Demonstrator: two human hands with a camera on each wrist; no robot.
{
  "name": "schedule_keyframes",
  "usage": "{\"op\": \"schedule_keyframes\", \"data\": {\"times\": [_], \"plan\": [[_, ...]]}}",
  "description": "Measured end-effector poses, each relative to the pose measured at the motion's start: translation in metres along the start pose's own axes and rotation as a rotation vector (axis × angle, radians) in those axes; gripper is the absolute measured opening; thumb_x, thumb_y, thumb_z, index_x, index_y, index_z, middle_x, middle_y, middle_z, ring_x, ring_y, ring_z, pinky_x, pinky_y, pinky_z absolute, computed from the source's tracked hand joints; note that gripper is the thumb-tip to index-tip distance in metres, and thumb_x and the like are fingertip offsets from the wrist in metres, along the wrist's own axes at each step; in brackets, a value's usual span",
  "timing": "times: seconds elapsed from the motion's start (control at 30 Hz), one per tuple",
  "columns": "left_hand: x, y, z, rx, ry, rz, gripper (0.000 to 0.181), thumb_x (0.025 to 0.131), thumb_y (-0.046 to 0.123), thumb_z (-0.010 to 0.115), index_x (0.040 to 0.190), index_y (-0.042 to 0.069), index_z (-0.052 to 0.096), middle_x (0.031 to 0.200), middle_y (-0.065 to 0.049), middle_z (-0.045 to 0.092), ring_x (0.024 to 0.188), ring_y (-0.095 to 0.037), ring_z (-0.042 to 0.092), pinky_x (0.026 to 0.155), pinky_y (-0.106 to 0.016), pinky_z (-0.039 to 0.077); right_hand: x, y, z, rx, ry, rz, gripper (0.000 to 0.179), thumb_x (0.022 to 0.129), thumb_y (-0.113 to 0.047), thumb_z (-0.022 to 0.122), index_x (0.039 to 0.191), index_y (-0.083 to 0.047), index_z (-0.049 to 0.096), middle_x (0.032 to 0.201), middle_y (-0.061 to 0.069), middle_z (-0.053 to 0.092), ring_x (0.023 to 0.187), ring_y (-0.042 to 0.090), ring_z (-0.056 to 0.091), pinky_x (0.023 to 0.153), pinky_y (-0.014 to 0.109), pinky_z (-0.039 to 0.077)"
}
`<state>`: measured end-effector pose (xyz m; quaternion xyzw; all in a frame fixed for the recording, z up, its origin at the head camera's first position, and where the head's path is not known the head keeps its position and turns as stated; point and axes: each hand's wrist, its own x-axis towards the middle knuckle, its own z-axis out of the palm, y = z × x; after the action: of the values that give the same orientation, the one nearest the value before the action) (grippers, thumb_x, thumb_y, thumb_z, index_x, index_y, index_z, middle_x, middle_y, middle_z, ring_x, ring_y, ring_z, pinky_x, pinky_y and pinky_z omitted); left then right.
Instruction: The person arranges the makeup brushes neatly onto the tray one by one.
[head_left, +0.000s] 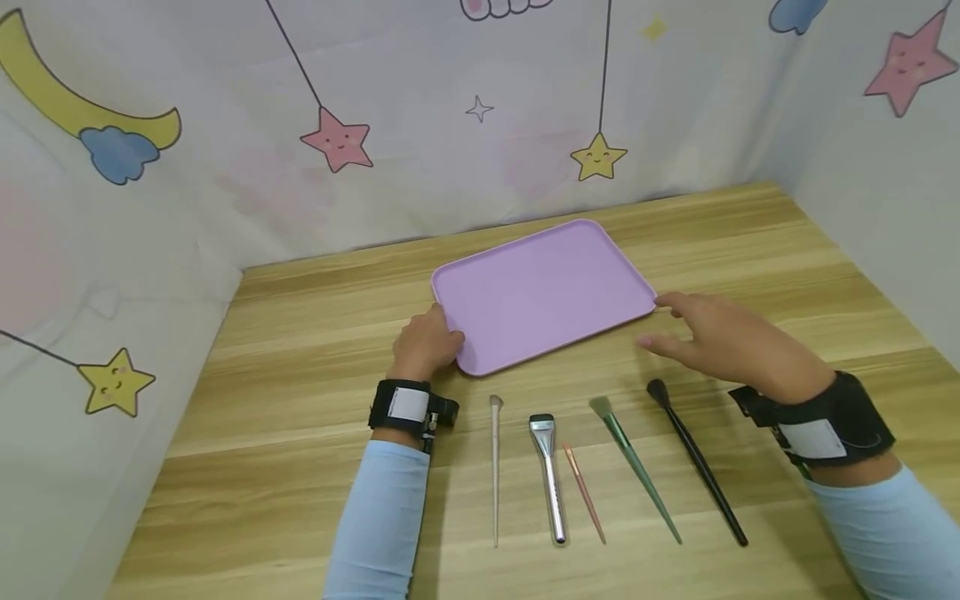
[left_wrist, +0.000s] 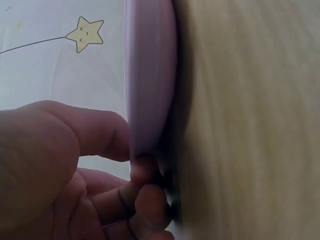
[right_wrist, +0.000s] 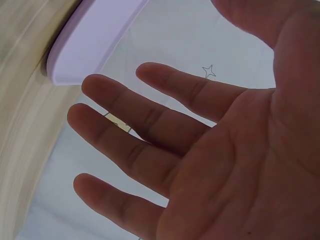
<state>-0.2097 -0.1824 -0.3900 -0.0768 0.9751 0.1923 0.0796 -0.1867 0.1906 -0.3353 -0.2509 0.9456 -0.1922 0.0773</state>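
Observation:
A shallow purple tray [head_left: 547, 287] lies at a slant near the back of the wooden table. My left hand [head_left: 426, 343] pinches its near left rim, thumb on top and curled fingers underneath, as the left wrist view shows. My right hand [head_left: 720, 337] hovers by the tray's right corner with its fingers spread and holds nothing. In the right wrist view, the open palm [right_wrist: 225, 165] faces the camera, and the tray's corner [right_wrist: 75, 65] is just past the fingertips.
In front of the tray lie a thin pale brush [head_left: 495, 467], a flat silver brush [head_left: 551, 483], a small pink brush [head_left: 585, 494], a green brush [head_left: 637, 471] and a black brush [head_left: 697, 462]. A star-printed curtain [head_left: 450, 183] hangs behind the table [head_left: 300, 433].

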Motion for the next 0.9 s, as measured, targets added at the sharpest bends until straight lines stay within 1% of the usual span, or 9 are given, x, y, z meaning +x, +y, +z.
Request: {"op": "schedule_keyframes", "data": {"times": [0.1, 0.2, 0.33, 0.43, 0.57, 0.67, 0.9], "plan": [[0.001, 0.0, 0.002, 0.001, -0.008, 0.015, 0.055, 0.095, 0.024, 0.054, 0.142, -0.004, 0.047, 0.117, -0.021, 0.063, 0.091, -0.034, 0.059, 0.074, -0.045, 0.048, -0.001, 0.002, 0.001, -0.009, -0.011, 0.007, 0.075, 0.099, -0.05, 0.059, 0.142, 0.011, 0.046, 0.128, 0.033, 0.059, 0.116, 0.047, 0.058, 0.092, 0.06, 0.046], [0.002, -0.001, 0.004, -0.001, 0.001, 0.022, 0.057, 0.096, 0.024, 0.054, 0.146, -0.001, 0.045, 0.122, -0.021, 0.063, 0.093, -0.034, 0.058, 0.076, -0.046, 0.048, -0.002, 0.003, 0.002, -0.009, -0.015, 0.012, 0.075, 0.099, -0.049, 0.06, 0.142, 0.011, 0.047, 0.127, 0.034, 0.06, 0.115, 0.047, 0.059, 0.091, 0.06, 0.046], [0.004, -0.002, 0.005, -0.006, 0.019, 0.045, 0.051, 0.097, 0.023, 0.053, 0.143, 0.002, 0.049, 0.12, -0.019, 0.063, 0.092, -0.033, 0.059, 0.073, -0.045, 0.048, -0.002, 0.007, 0.003, -0.016, -0.014, 0.001, 0.073, 0.099, -0.047, 0.061, 0.14, 0.012, 0.048, 0.124, 0.033, 0.061, 0.113, 0.046, 0.06, 0.089, 0.059, 0.047], [0.006, -0.003, 0.006, -0.005, 0.028, 0.065, 0.047, 0.097, 0.022, 0.052, 0.14, 0.002, 0.051, 0.12, -0.017, 0.064, 0.092, -0.032, 0.059, 0.072, -0.044, 0.048, -0.003, 0.009, 0.003, -0.016, -0.028, 0.008, 0.074, 0.099, -0.047, 0.061, 0.141, 0.012, 0.048, 0.124, 0.033, 0.061, 0.112, 0.047, 0.06, 0.088, 0.059, 0.048], [0.01, -0.003, 0.005, -0.009, 0.029, 0.069, 0.055, 0.099, 0.022, 0.05, 0.15, 0.002, 0.043, 0.131, -0.018, 0.061, 0.094, -0.032, 0.059, 0.073, -0.044, 0.048, -0.004, 0.011, 0.0, -0.016, -0.048, 0.045, 0.077, 0.099, -0.051, 0.059, 0.144, 0.01, 0.045, 0.126, 0.034, 0.06, 0.113, 0.048, 0.059, 0.087, 0.06, 0.048], [0.012, -0.004, 0.004, -0.006, 0.02, 0.063, 0.06, 0.1, 0.023, 0.049, 0.156, 0.004, 0.036, 0.14, -0.018, 0.057, 0.098, -0.032, 0.059, 0.076, -0.046, 0.049, -0.004, 0.011, -0.002, -0.022, -0.051, 0.055, 0.076, 0.099, -0.051, 0.06, 0.145, 0.008, 0.045, 0.126, 0.034, 0.06, 0.113, 0.049, 0.059, 0.086, 0.061, 0.048], [0.013, -0.005, 0.002, 0.019, -0.005, 0.052, 0.063, 0.101, 0.026, 0.045, 0.16, 0.009, 0.029, 0.149, -0.017, 0.05, 0.113, -0.036, 0.059, 0.086, -0.053, 0.049, -0.01, 0.019, -0.002, -0.003, -0.07, 0.064, 0.074, 0.099, -0.051, 0.059, 0.143, 0.008, 0.047, 0.124, 0.035, 0.06, 0.112, 0.049, 0.059, 0.085, 0.061, 0.048]]}}
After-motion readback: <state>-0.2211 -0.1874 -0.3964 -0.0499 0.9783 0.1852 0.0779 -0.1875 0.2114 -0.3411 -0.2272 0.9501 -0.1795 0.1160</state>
